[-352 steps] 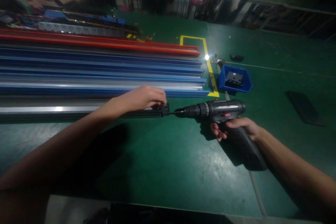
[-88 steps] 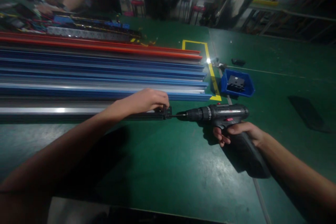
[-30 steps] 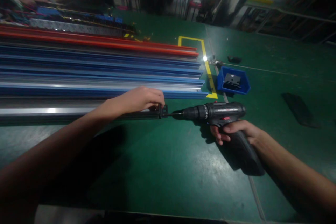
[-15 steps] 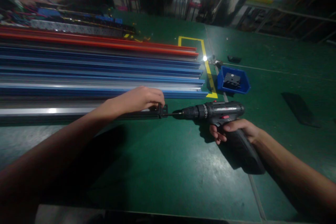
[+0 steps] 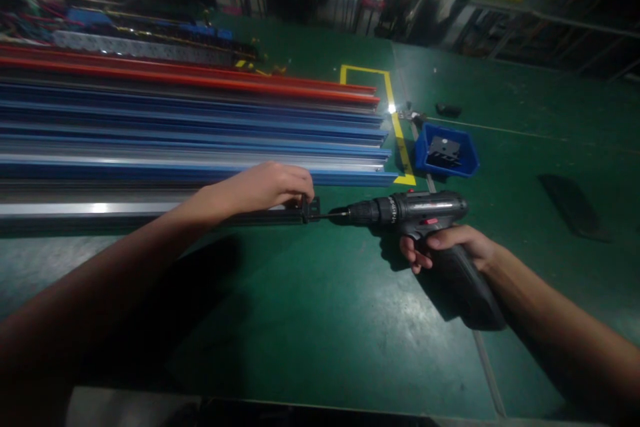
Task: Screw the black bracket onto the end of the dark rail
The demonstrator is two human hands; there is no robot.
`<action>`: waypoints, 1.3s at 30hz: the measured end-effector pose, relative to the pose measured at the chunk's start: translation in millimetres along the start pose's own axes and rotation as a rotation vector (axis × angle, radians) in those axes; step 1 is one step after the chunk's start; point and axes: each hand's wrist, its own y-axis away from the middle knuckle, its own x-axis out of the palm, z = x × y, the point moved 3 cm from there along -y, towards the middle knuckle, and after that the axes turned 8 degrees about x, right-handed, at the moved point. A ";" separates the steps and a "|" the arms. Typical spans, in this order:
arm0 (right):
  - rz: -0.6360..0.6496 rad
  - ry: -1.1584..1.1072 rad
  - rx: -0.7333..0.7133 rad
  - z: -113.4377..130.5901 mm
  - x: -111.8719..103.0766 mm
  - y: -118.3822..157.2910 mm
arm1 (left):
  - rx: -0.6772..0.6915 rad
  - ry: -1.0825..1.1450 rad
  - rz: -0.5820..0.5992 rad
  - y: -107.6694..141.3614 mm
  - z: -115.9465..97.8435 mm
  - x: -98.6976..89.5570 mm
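Pointing left, the drill (image 5: pixel 425 205) roughly parallels the rail (image 5: pixel 95 209).

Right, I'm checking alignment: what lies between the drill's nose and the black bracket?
In the head view, a thin bit runs from the drill to the black bracket, above the green table.

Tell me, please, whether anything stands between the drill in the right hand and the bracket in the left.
Nothing visible does: the drill points its bit straight at the bracket. The left hand pinches the bracket above that line in view; whether bit and bracket touch is unclear.
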 end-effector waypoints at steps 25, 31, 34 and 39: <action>-0.023 -0.013 -0.004 0.1 1.0 0.1 | 0.015 0.012 -0.007 0.2 0.7 -0.4; -0.065 0.038 -0.027 -0.2 -1.2 0.6 | 0.018 0.003 -0.006 -0.4 0.4 -0.2; -0.067 0.055 -0.022 0.2 -0.3 0.7 | 0.019 -0.002 -0.004 -0.6 -0.3 -0.6; -0.079 0.049 -0.019 0.4 1.6 1.1 | 0.022 0.002 -0.009 0.3 0.4 -0.7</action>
